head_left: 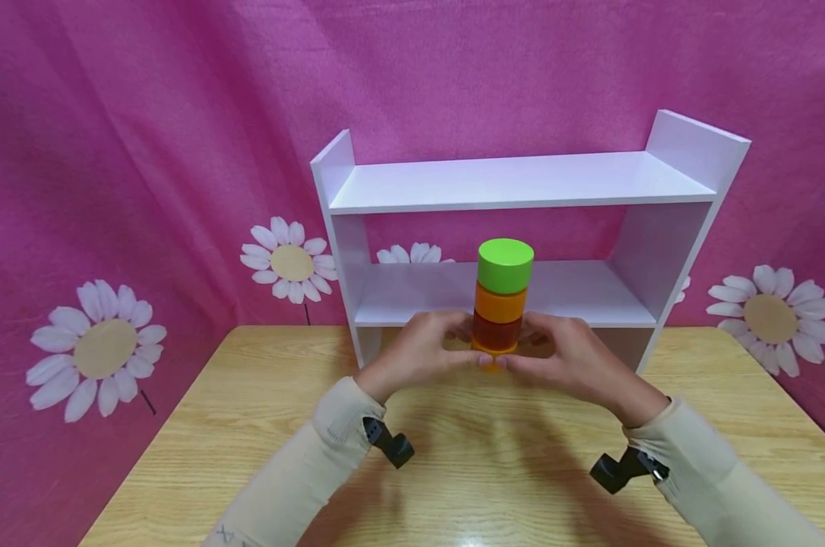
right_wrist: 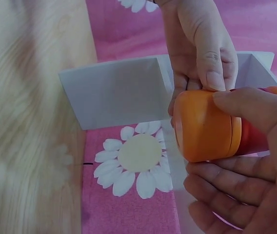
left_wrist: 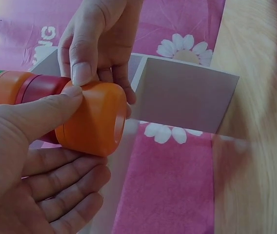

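Both hands hold an upright stack of round plastic containers between them, off the table. Its top piece is green (head_left: 505, 267), over an orange piece (head_left: 500, 305), a dark red piece (head_left: 496, 333) and a bottom orange container (left_wrist: 92, 117). The left hand (head_left: 419, 346) grips the stack's lower part from the left, thumb on the near side, fingers behind. From the right, the right hand (head_left: 571, 355) grips the same part likewise. The thumbs nearly meet on the bottom orange container, as the wrist views show. Part of the red piece is covered by the hands.
Behind the stack stands a white two-tier shelf (head_left: 522, 182) with raised side panels. It rests on the wooden table (head_left: 248, 425). A pink curtain with white daisies (head_left: 180, 114) hangs at the back and sides. Each wrist carries a small black camera mount (head_left: 388, 442).
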Motion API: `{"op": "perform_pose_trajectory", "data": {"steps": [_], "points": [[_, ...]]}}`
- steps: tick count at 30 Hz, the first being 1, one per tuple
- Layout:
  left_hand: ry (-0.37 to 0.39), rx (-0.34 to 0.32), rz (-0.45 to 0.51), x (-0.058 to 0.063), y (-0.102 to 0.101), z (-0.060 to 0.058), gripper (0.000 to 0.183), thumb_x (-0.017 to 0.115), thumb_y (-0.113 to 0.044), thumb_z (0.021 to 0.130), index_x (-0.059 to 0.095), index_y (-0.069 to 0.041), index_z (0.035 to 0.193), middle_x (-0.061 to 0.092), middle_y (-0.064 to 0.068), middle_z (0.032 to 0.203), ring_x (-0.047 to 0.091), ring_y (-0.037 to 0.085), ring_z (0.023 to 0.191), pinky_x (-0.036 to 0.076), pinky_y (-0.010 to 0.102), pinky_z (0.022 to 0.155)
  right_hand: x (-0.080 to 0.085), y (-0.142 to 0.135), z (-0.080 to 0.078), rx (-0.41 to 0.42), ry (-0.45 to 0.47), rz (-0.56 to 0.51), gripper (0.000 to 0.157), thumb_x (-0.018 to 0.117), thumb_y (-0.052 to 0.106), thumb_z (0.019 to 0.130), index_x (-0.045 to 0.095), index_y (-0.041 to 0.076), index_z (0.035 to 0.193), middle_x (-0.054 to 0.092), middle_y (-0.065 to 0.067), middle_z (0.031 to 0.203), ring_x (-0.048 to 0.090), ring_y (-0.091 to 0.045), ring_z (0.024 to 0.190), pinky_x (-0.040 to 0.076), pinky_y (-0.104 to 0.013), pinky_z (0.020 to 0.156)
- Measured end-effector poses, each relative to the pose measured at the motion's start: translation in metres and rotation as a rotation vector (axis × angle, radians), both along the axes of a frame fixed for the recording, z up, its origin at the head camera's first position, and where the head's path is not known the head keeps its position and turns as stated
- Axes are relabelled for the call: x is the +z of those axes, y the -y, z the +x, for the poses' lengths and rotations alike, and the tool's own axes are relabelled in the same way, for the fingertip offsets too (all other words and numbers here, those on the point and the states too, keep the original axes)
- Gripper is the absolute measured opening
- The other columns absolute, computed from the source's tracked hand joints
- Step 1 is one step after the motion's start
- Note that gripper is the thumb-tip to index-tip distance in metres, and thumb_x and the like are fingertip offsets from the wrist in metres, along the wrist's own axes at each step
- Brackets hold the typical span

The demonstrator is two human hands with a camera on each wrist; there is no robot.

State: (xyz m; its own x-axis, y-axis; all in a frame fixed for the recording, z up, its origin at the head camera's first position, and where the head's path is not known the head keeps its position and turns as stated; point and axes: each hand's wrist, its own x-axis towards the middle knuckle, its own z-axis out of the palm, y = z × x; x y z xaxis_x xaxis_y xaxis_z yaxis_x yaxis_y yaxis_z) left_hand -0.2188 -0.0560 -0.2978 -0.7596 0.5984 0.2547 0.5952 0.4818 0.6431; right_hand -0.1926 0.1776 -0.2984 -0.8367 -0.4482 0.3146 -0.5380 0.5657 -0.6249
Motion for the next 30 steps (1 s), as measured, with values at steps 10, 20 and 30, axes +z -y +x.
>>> {"op": "perform_pose_trajectory", "data": {"steps": [10, 20, 30], "points": [[0.054, 0.016, -0.006, 0.008, 0.003, -0.011, 0.046, 0.076, -0.039, 0.083, 0.064, -0.016, 0.121, 0.068, -0.009, 0.103, 0.062, 0.006, 0.094, 0.050, 0.026, 0.087, 0.008, 0.004, -0.011, 0.005, 0.011, 0.000, 0.045, 0.077, 0.033, 0.083, 0.063, 0.010, 0.120, 0.070, 0.000, 0.102, 0.067, -0.014, 0.089, 0.055, -0.037, 0.080], [0.076, -0.002, 0.006, 0.015, 0.003, -0.017, 0.045, 0.075, -0.037, 0.084, 0.064, -0.016, 0.122, 0.068, -0.007, 0.104, 0.062, 0.007, 0.092, 0.052, 0.024, 0.081, 0.014, 0.003, -0.017, -0.009, 0.022, 0.013, 0.048, 0.076, 0.037, 0.083, 0.062, 0.010, 0.121, 0.070, 0.000, 0.103, 0.066, -0.015, 0.089, 0.055, -0.037, 0.080], [0.109, 0.002, -0.006, 0.019, 0.001, -0.025, 0.041, 0.075, -0.037, 0.084, 0.066, -0.016, 0.118, 0.067, -0.006, 0.102, 0.064, 0.012, 0.086, 0.055, 0.025, 0.071, 0.018, 0.001, -0.023, -0.025, 0.031, 0.028, 0.046, 0.075, 0.038, 0.084, 0.063, 0.010, 0.118, 0.070, -0.001, 0.101, 0.066, -0.015, 0.088, 0.055, -0.035, 0.079]]}}
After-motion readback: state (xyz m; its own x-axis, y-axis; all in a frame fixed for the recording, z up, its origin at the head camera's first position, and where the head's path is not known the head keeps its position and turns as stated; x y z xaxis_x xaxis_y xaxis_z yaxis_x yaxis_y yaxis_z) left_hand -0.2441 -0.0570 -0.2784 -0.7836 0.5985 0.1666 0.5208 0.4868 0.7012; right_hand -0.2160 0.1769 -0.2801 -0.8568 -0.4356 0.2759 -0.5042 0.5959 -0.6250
